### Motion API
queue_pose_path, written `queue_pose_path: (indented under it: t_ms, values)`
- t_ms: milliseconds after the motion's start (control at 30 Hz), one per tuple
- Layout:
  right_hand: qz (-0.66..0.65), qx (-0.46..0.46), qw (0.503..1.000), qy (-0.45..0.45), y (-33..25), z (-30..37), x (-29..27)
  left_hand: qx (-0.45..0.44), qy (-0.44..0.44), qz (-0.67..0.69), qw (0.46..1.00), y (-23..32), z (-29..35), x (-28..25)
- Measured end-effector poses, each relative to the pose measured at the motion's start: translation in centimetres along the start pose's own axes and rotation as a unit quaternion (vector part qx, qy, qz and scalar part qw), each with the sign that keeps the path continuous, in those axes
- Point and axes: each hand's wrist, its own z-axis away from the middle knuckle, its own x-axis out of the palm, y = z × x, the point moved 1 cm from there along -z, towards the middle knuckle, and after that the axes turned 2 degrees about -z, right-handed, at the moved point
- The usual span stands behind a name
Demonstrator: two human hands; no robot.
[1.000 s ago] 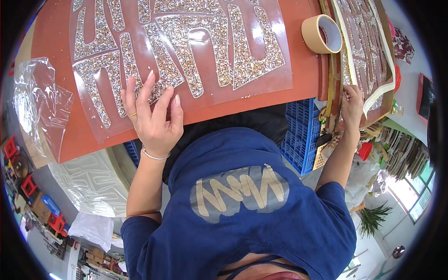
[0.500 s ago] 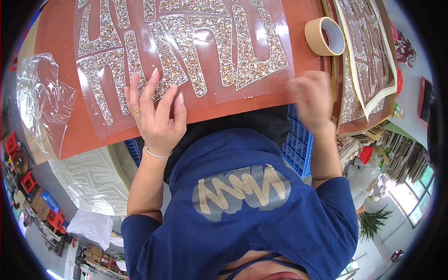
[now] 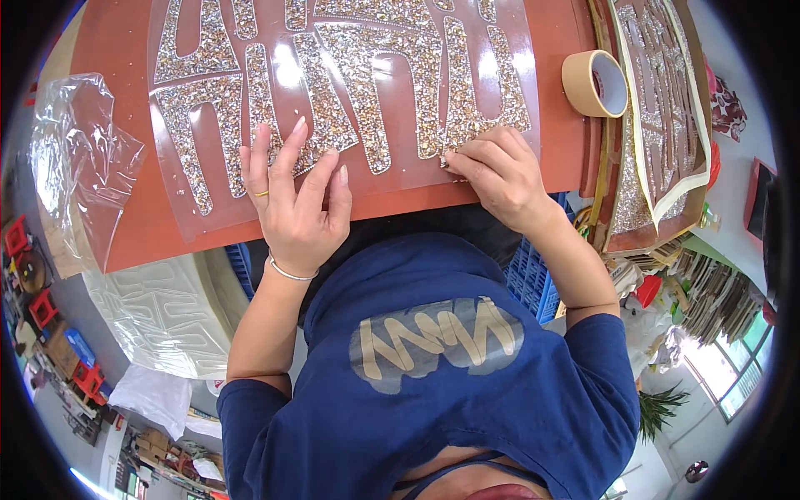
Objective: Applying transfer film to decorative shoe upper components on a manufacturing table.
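Left hand (image 3: 293,208) lies flat, grip released, steadying the glitter sheet (image 3: 350,92) on the worktop (image 3: 117,50); right hand (image 3: 492,171), at 3 o'clock, pinches its lower edge.

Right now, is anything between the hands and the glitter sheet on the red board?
Nothing visible. The left hand lies flat on the glitter sheet, and the right hand pinches at its lower edge. The tape roll and the crumpled plastic wrap sit off to the sides, clear of both hands.
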Motion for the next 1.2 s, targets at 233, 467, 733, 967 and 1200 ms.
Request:
queue_pose_path:
  t_ms: [233,467,733,967,1200]
  values:
    - [-0.015,0.008,1.0,-0.016,0.3,-0.7,-0.1,-0.001,0.005,0.004,1.0,0.0,0.0,0.1]
    - [-0.021,-0.023,0.999,-0.039,0.3,-0.2,-0.6,0.001,-0.007,-0.006,1.0,0.3,-0.2,-0.3]
    - [0.153,-0.075,0.965,-0.199,-2.5,-1.8,-1.9,0.009,0.005,0.0,1.0,0.1,-0.2,0.0]
    - [-0.087,0.157,0.982,-0.052,0.7,-1.0,-4.0,0.021,-0.009,0.002,1.0,0.1,0.2,-0.5]
    - [0.055,0.428,0.832,0.35,6.2,16.6,-12.6,0.102,-0.124,-0.047,0.986,0.4,0.1,-0.9]
